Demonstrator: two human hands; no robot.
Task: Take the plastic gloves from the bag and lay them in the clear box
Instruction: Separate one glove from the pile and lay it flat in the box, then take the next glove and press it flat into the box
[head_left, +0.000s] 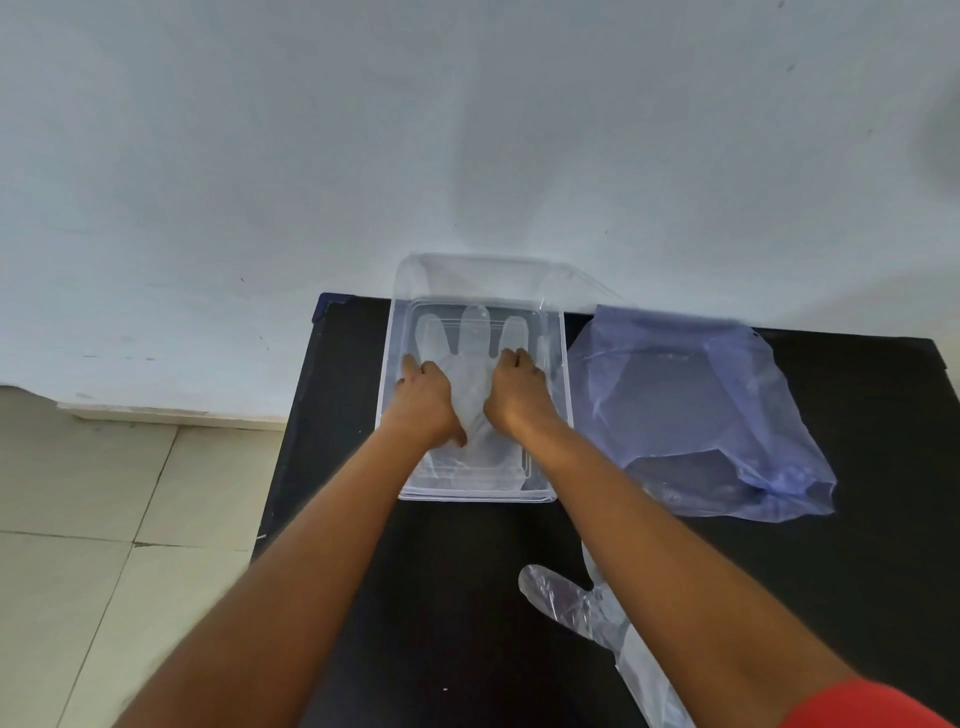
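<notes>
Fingers (413, 366) of the left hand (426, 402) are bent down together onto a clear plastic glove (470, 364) that lies flat in the clear box (558, 374), and those of the right hand (517, 392) are curled the same way onto its right side; whether either hand pinches the film or only presses it, I cannot tell. Both hands are inside the box, palms down, on either side of the glove's palm, whose three visible finger shapes point to the far end. This box sits on the far left part of the black tabletop (467, 597), its far end reaching past the tabletop's far edge. Just right of the box lies the crumpled bluish plastic bag (696, 410). Nearer, a second plastic glove (576, 605) lies on the tabletop, partly under the right forearm. Beyond are a pale wall (467, 130) and, at left, a tiled floor (78, 493).
</notes>
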